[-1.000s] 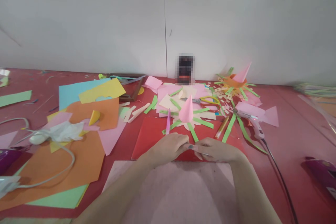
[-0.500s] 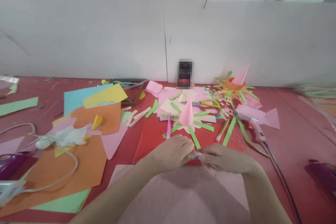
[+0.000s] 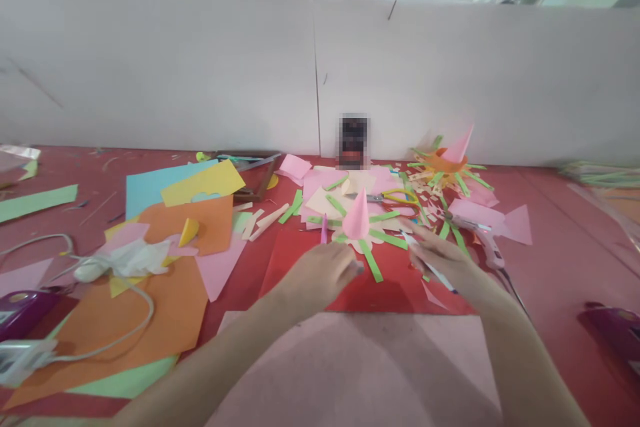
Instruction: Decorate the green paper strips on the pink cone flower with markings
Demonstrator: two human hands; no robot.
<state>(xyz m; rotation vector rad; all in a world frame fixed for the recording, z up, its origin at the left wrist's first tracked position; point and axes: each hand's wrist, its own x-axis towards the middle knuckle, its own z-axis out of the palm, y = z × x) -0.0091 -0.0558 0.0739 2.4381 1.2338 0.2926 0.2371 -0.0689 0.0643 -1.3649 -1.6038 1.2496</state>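
1. Right hand (image 3: 443, 255): fingers closed around a slim white pen (image 3: 441, 279), held aslant; the grip presumably steadies it.
2. Left hand (image 3: 325, 275): fingers curled inward above the red sheet (image 3: 395, 297). Fingertips poorly shown; cannot tell whether they hold anything.
3. Pink cone (image 3: 357, 219): point up, between and just beyond the hands. Green strips (image 3: 371, 261) fan out around its foot; its wide end down likely keeps it upright.
4. Glue gun (image 3: 486, 240): lies beyond the right hand, nozzle away, handle nearer the person, probably keeping the tip clear of the wrist.
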